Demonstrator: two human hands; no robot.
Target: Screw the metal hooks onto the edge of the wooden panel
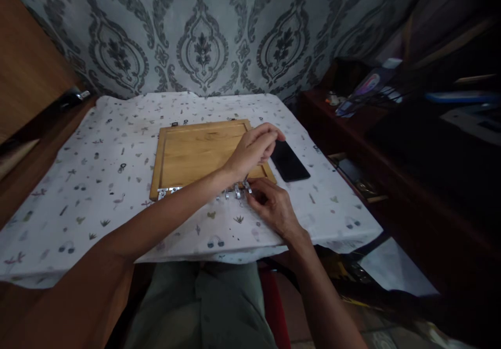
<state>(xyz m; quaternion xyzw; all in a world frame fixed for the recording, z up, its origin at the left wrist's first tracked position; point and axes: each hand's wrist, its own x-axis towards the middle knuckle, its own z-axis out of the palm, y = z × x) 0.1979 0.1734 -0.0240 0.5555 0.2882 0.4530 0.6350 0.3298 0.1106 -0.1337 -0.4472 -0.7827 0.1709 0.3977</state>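
Observation:
A flat wooden panel with a raised frame lies on the patterned cloth. Small silver metal fittings line its near edge. My left hand reaches across above the panel's right part. Its fingers are curled closed, and what they hold, if anything, is hidden; a thin dark line shows just below it. Lower down, my right hand rests at the panel's near right corner. Thumb and fingers close on the rightmost metal fitting. Beside the panel, to the right, lies a black smartphone.
The white printed tablecloth covers the table up to the wallpapered wall. A dark red shelf unit at right carries a bottle, with an open drawer below. Wooden furniture borders the left side.

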